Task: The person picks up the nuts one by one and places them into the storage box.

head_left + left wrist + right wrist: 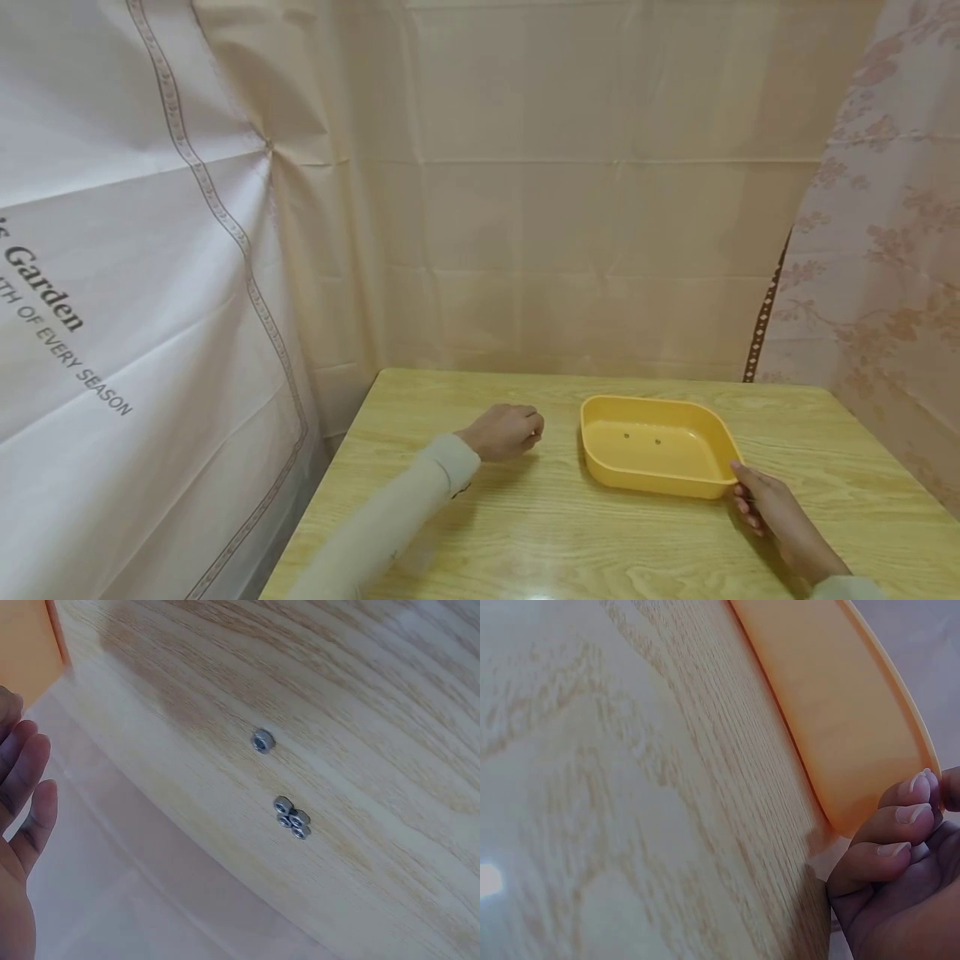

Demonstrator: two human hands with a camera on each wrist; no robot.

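A shallow yellow tray [712, 433] sits on the wooden table [540, 533] with two small nuts [627, 434] lying in it. My right hand [750, 492] holds the tray's near right corner, thumb on the rim and fingers [896, 817] curled beneath the tray [840, 712]. My left hand [525, 427] hovers left of the tray, loosely curled and holding nothing. In the left wrist view its relaxed fingers [30, 787] are at the left edge. Farther right, a single steel nut [262, 740] and a small cluster of nuts [292, 818] lie on the table.
Beige curtains [562, 208] enclose the table at the back, a printed white sheet [112, 292] hangs on the left and a floral one [892, 250] on the right. The table's left edge [330, 475] runs close to my left sleeve [390, 517].
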